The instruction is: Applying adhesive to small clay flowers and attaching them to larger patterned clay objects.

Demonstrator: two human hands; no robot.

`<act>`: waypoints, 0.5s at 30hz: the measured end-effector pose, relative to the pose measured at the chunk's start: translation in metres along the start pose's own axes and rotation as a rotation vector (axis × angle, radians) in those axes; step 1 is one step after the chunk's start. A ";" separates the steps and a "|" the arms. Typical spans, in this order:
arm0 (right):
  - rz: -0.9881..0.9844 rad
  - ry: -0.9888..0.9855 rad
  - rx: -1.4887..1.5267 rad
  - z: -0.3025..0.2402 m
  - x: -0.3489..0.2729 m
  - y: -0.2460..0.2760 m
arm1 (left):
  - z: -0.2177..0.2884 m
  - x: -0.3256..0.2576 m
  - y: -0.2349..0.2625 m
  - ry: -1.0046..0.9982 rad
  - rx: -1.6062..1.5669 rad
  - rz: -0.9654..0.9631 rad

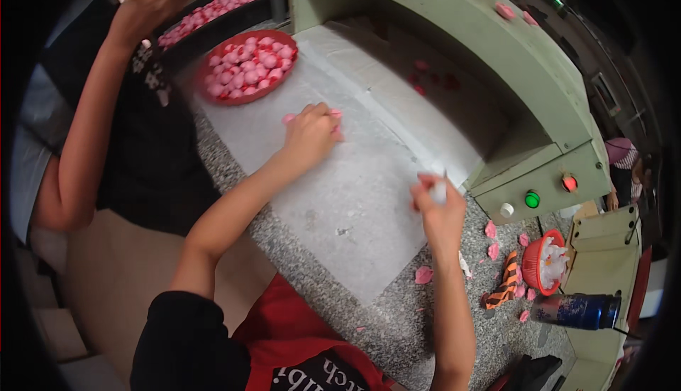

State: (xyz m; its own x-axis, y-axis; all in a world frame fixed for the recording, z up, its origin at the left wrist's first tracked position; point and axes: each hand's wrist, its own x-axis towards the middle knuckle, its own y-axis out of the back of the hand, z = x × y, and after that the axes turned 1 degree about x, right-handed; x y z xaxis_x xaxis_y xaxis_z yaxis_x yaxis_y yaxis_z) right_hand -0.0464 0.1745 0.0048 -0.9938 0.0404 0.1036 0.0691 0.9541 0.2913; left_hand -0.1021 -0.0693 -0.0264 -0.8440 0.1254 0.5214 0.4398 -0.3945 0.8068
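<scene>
My left hand (pixel 310 134) rests knuckles-up on the pale grey sheet (pixel 355 199), its fingers closed over small pink pieces (pixel 288 118) that stick out on both sides of it. My right hand (pixel 438 215) hovers over the sheet's right edge, pinching a small white object (pixel 440 191) between its fingertips. A round red basket (pixel 213 96) filled with several pink pieces stands just beyond my left hand.
A green machine (pixel 496 72) with white, green and red buttons (pixel 532 199) arches over the sheet. Loose pink pieces (pixel 423 274), a small red basket (pixel 530 263) and a blue can (pixel 578 311) lie on the speckled counter. Another person's arm (pixel 92 107) reaches toward a black tray (pixel 206 32).
</scene>
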 end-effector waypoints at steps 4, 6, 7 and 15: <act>0.162 -0.007 -0.184 0.008 0.110 -0.005 | 0.008 0.005 0.008 0.041 -0.037 -0.039; 0.203 -0.047 -0.269 0.011 0.150 -0.014 | 0.020 0.003 0.020 0.090 -0.095 0.065; 0.218 -0.050 -0.263 0.013 0.167 -0.020 | 0.021 -0.004 0.021 0.073 -0.096 0.062; 0.126 -0.018 -0.814 0.033 0.219 -0.036 | 0.014 -0.033 0.032 0.290 -0.518 0.023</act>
State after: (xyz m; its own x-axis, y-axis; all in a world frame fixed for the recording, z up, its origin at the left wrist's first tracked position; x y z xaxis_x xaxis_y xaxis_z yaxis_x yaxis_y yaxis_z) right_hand -0.2698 0.1586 -0.0146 -0.9752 0.1440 0.1683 0.2148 0.4288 0.8775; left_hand -0.0559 -0.0729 -0.0140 -0.9176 -0.1138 0.3809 0.3135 -0.7962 0.5175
